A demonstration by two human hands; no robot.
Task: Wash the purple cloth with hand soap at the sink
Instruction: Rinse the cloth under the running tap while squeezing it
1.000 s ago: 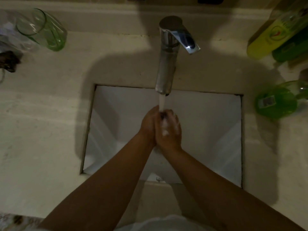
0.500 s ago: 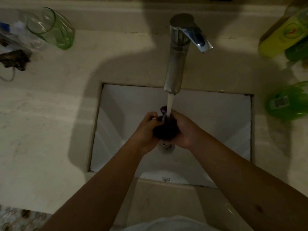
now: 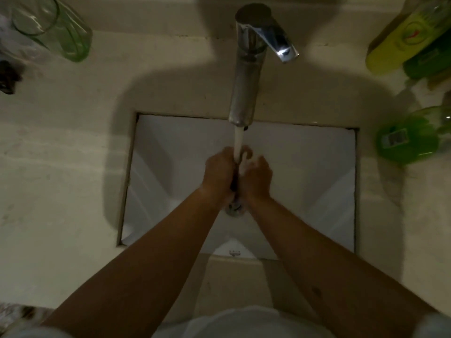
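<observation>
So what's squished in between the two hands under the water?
In the head view, a dark sliver of purple cloth shows between the left hand and right hand, which press together under the stream from the tall shiny metal tap.

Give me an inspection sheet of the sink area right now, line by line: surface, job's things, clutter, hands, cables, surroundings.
Surface: pale stone counter around a white square basin.
Job's things: purple cloth only a dark sliver between the hands; tap running, water stream landing on the hands; green soap bottle on the counter, right of the basin.
Clutter: green glass at back left; yellow bottle at back right.
Hands: left hand and right hand pressed together around the cloth, over the drain.
Cables: nothing seen.
Surroundings: dim light; dark object at the left edge, unclear.
</observation>
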